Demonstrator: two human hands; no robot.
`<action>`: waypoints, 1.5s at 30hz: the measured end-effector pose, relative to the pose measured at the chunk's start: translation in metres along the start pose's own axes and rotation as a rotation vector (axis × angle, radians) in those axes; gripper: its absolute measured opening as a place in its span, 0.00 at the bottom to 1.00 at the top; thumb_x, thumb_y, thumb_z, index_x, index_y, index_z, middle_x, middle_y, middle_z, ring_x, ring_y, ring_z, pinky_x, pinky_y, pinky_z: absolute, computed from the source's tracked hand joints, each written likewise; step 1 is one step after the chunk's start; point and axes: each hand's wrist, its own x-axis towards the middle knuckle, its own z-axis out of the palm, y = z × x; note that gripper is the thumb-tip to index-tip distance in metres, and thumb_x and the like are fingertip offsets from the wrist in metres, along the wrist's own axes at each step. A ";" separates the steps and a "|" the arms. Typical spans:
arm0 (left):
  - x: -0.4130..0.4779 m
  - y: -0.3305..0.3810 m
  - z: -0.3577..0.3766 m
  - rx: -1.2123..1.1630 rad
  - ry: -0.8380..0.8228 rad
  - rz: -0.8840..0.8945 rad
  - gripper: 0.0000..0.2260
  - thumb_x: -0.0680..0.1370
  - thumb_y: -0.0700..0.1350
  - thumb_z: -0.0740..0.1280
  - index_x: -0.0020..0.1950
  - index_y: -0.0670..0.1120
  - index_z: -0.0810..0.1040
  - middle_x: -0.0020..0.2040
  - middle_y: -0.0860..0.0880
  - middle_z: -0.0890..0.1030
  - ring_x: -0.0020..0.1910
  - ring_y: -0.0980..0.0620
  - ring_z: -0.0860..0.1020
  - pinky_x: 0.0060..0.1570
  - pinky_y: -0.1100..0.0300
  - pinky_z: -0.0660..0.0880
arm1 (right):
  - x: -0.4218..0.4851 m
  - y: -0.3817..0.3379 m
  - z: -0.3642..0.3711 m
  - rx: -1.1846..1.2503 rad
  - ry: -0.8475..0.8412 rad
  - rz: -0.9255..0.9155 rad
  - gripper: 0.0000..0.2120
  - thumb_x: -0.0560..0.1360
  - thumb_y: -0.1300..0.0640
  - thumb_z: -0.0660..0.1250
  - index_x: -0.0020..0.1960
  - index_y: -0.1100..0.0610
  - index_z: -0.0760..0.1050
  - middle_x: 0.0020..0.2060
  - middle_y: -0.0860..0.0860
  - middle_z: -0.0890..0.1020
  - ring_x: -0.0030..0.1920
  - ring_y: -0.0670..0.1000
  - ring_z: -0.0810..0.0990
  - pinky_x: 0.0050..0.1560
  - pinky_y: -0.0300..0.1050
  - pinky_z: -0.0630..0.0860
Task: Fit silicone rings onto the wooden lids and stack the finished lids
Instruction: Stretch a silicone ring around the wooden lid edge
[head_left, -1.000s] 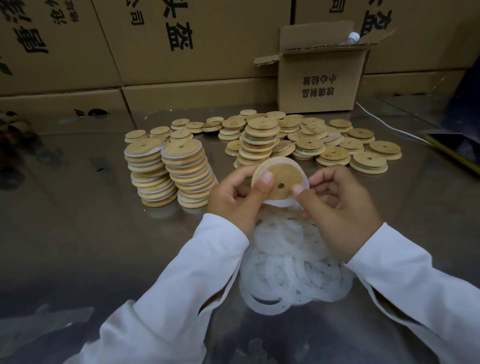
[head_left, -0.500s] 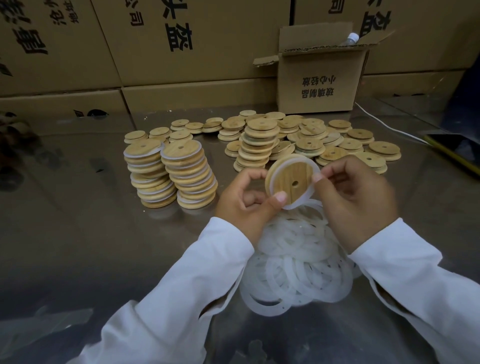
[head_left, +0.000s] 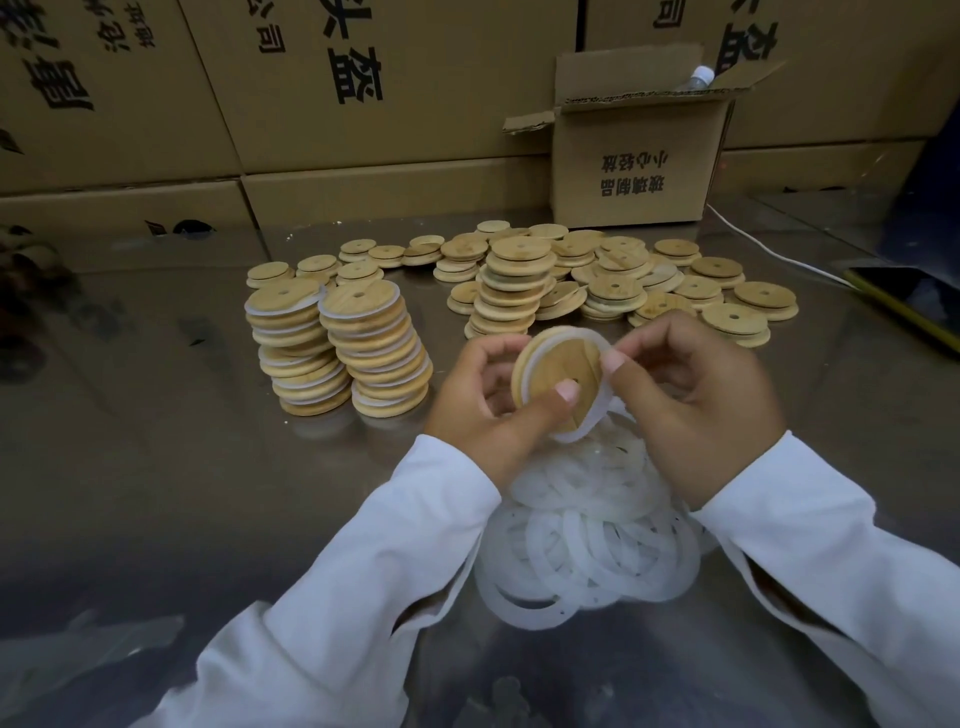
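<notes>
Two white sleeves (head_left: 363, 571) are reaching in from 7 and 5 o'clock. Between them, at 6 o'clock, a pile of white silicone rings (head_left: 587, 551) is lying on the shiny table (head_left: 156, 467). Just past the pile, both hands are holding one wooden lid (head_left: 556, 364) up in the air, and its flat side with the little hole is facing the camera. The left hand (head_left: 488, 410) is gripping the lid from its 9 o'clock side, with the thumb pressing on the flat side and the fingers curling behind. The right hand (head_left: 696, 415) is pinching a silicone ring (head_left: 589, 427) at the lid's 3 o'clock side. The ring is sitting around the top of the lid, but near the lid's 5 o'clock it is hanging loose off the edge. Farther out, at 10 o'clock from the hands, two stacks of finished lids (head_left: 382, 353) are standing right beside each other, both leaning a little, with white rings showing between the wood. From 12 to 2 o'clock a heap of bare lids (head_left: 618, 283) is lying in low piles, with one taller pile at 12. Behind it, at 1 o'clock, a small open box (head_left: 634, 161) is sitting with a bottle cap (head_left: 701, 75) poking out. A white cable (head_left: 769, 252) is running from the box toward 3 o'clock. Big cardboard boxes (head_left: 363, 78) are filling the whole back.
</notes>
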 end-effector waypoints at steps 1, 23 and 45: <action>0.000 0.001 -0.001 0.001 0.006 0.006 0.13 0.70 0.40 0.73 0.52 0.48 0.74 0.43 0.53 0.81 0.40 0.62 0.80 0.39 0.68 0.77 | -0.001 -0.001 0.001 -0.003 -0.040 -0.027 0.06 0.71 0.58 0.67 0.37 0.49 0.74 0.32 0.42 0.80 0.38 0.41 0.79 0.39 0.34 0.75; 0.007 0.002 -0.014 -0.159 -0.057 -0.058 0.08 0.67 0.44 0.73 0.45 0.46 0.82 0.38 0.48 0.83 0.40 0.52 0.81 0.45 0.59 0.78 | 0.003 -0.006 -0.001 0.102 -0.216 0.117 0.06 0.71 0.60 0.68 0.36 0.53 0.78 0.34 0.50 0.81 0.41 0.54 0.80 0.50 0.53 0.77; 0.000 0.001 -0.004 0.004 0.115 0.029 0.05 0.71 0.36 0.70 0.45 0.43 0.78 0.38 0.48 0.83 0.36 0.56 0.81 0.38 0.64 0.78 | -0.008 0.000 0.006 -0.044 -0.020 0.040 0.03 0.67 0.54 0.70 0.35 0.49 0.79 0.31 0.42 0.81 0.35 0.41 0.79 0.40 0.36 0.76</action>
